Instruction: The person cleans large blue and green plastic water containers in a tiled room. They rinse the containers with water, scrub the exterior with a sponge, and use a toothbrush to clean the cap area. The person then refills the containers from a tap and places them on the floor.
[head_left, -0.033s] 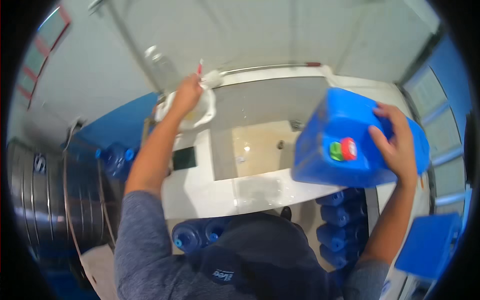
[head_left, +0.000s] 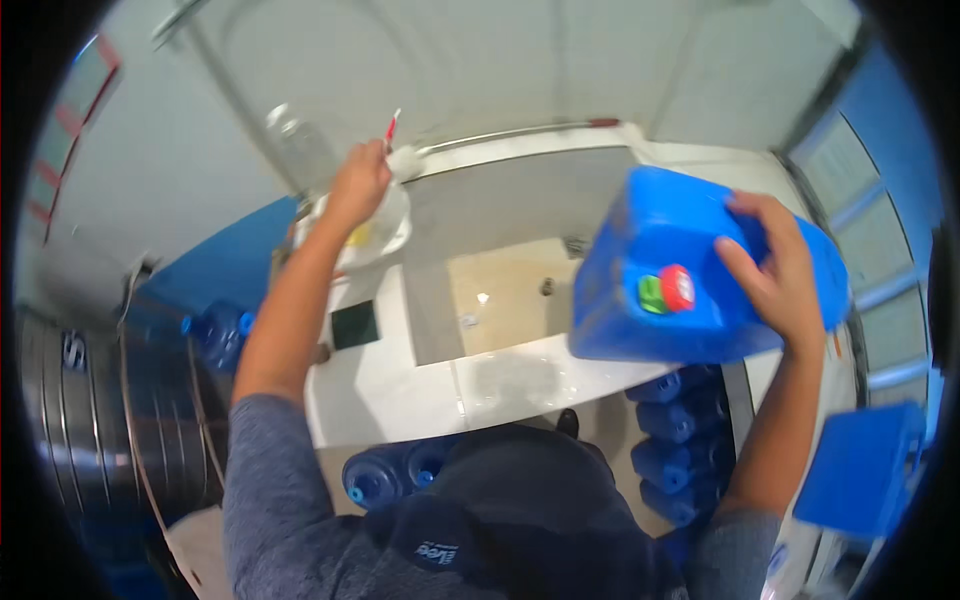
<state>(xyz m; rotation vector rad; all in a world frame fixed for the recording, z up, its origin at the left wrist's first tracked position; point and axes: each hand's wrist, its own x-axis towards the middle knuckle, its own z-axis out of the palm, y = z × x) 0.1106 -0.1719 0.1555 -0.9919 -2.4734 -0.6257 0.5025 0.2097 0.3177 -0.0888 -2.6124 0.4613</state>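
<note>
My left hand [head_left: 360,185] is closed around a thin red-and-white stick [head_left: 392,128], whose end points up and away; its kind is too small to tell. Below that hand sits a white bowl [head_left: 402,232] with something yellow [head_left: 358,237] in it. On the right, my right hand [head_left: 785,280] grips a big blue jerry can [head_left: 610,290], thumb and fingers around its upper part. The can lies on its side over the sink's right end, resting by the front counter edge. A red cap [head_left: 678,288] and a green piece [head_left: 652,295] face me.
A shallow sink [head_left: 500,320] lies between my hands. Along its back ledge runs a metal rod [head_left: 510,137] with a white head. A dark green scouring pad [head_left: 355,325] lies on the white counter [head_left: 350,400]. Blue water bottles [head_left: 375,475] and stacked blue jugs [head_left: 670,430] stand below.
The whole view has shifted slightly, with the scene sliding left. My left hand has lifted a little away from the bowl with the stick. My right hand keeps its hold on the can.
</note>
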